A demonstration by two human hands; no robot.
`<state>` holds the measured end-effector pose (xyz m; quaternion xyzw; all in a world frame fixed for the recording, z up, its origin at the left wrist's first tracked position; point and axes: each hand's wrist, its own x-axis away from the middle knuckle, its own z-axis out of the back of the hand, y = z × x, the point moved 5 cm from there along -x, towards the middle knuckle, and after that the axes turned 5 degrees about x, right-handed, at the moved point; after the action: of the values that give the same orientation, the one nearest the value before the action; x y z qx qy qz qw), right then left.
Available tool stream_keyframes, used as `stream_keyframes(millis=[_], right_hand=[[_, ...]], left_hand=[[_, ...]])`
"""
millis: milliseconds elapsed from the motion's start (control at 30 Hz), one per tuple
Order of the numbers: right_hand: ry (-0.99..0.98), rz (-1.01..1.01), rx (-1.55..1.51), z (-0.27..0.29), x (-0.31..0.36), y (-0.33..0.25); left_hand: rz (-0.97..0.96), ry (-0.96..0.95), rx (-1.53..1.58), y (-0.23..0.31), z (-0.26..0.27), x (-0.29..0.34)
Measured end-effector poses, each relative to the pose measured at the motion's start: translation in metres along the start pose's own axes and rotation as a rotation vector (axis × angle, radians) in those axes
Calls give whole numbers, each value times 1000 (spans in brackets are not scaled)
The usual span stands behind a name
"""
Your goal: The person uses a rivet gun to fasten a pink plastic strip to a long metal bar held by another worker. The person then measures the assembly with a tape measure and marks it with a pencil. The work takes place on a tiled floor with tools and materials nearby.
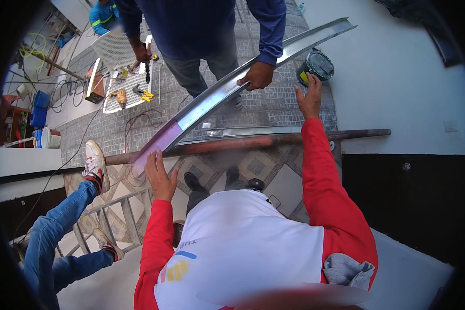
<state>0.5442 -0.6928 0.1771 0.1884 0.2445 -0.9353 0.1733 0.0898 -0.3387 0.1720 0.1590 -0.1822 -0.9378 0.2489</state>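
A long silvery metal channel (pixel 212 98) slants across the view, its lower left end tinted pink. Another person's hand (pixel 258 76), in a dark blue sleeve, grips it near the middle. My left hand (pixel 161 178) is at the pink end, fingers stretched and apart; whether the fingertips touch the metal I cannot tell. My right hand (pixel 310 98) is raised on the other side, open and holding nothing. It appears just in front of a dark bucket (pixel 318 65) with a yellow patch. Both my arms are in red sleeves.
A rusty pipe (pixel 232 143) runs crosswise below the channel. At left are a ladder (pixel 108 219) and a person's jeans-clad legs (pixel 62 222). A white perforated panel (pixel 113 51) carries a yellow drill (pixel 120 97) and several tools. Cables trail over the tiled floor.
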Motion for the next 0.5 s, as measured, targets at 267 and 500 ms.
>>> stream_keyframes(millis=[267,500], right_hand=[[-221,439,407,15,-24,-22],[-578,595,516,-14,11,7]], left_hand=[[-20,-247,44,15,-77,-50],[-36,-325,-19,-6,-112,-16]])
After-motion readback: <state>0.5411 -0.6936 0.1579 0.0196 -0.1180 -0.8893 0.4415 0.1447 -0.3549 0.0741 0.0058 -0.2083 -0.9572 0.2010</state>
